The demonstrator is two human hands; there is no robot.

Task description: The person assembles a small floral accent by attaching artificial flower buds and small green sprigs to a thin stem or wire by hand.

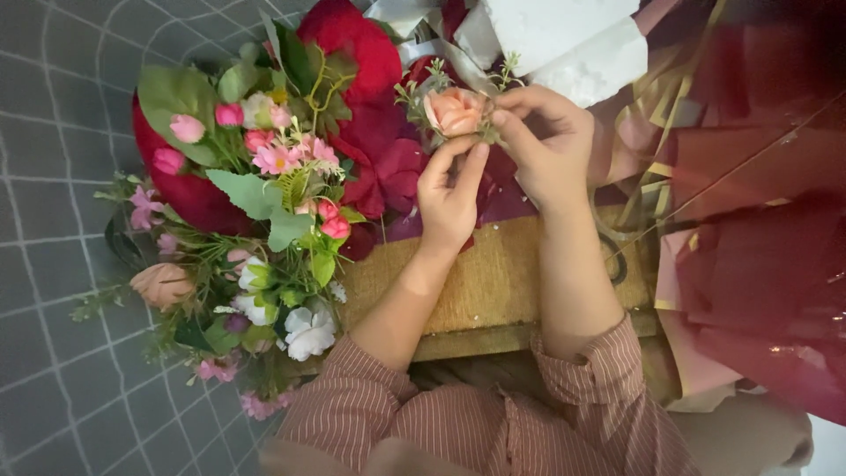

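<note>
On grey tiled floor (pixel 53 176), flowers (pixel 264 203)

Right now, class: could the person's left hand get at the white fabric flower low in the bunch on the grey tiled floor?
Probably yes: the left hand pinches the peach fabric rose, but the white fabric flower lies uncovered beside that forearm, so it would only need to release.

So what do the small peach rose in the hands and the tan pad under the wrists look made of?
The peach rose looks like matte fabric, an artificial flower: stiff, even petals, though the picture cannot confirm it. The tan pad looks like coarse woven burlap or similar, rough and dull. Left hand and right hand pinch the rose.
</note>
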